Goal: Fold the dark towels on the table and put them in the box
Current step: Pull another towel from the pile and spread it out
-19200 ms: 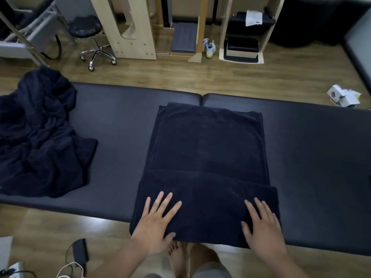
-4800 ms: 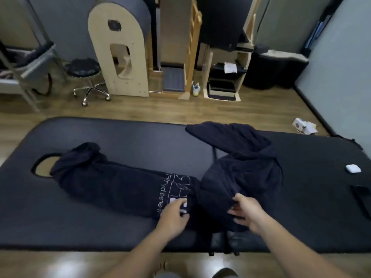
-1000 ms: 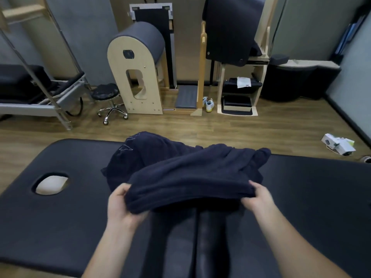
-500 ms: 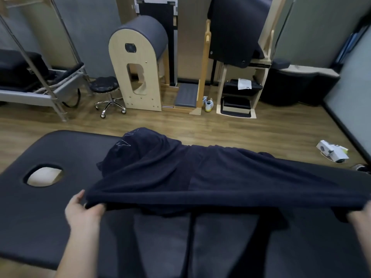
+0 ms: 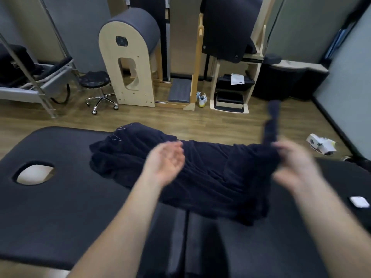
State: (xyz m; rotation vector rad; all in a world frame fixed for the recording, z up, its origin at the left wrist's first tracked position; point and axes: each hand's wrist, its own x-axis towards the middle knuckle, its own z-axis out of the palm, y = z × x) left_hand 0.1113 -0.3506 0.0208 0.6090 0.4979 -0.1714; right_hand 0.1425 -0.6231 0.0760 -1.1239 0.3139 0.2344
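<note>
A dark navy towel (image 5: 200, 177) lies crumpled across the middle of the black padded table (image 5: 60, 207). My left hand (image 5: 165, 161) hovers over the towel with its palm up, fingers relaxed, holding nothing. My right hand (image 5: 295, 163), blurred by motion, grips the towel's right end, and a strip of cloth (image 5: 271, 123) sticks up above it. No box is in view.
The table has a face hole (image 5: 34, 173) at the left and a seam down its middle. A small white case (image 5: 359, 202) lies at its right edge. Beyond the table stand a wooden barrel apparatus (image 5: 128, 57), a stool (image 5: 96, 85) and a white item (image 5: 321, 143) on the floor.
My left hand has let go of the towel's left edge and swung inward over it. The stretched towel has dropped slack onto the table. My right hand has come in from the far right, holding its end.
</note>
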